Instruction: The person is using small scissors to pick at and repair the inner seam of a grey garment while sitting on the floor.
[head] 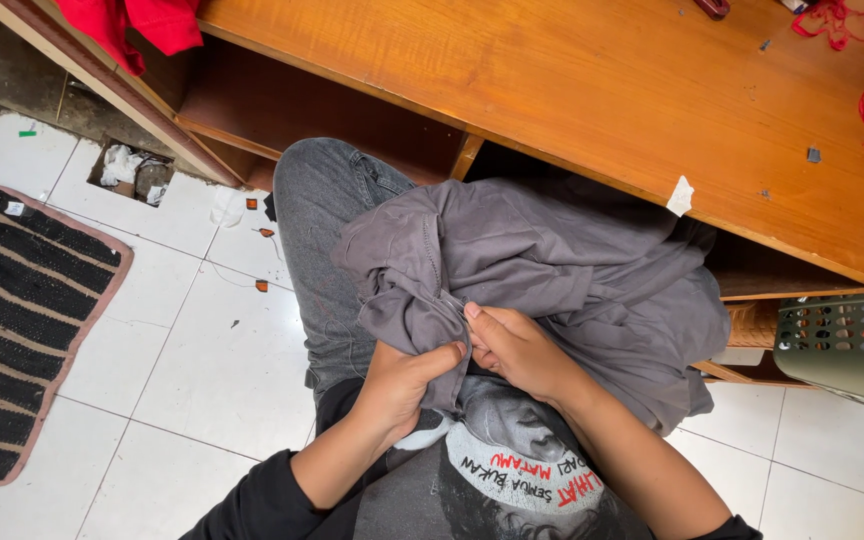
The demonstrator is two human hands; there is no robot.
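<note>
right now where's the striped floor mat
In the head view the striped mat lies on the white tiled floor at the far left, left of the person's grey-jeaned knee and the wooden table.

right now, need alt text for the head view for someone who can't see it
Both hands, left hand and right hand, pinch a bunched grey garment on the person's lap, beside a wooden table. A striped mat lies on the white tiled floor.
</note>
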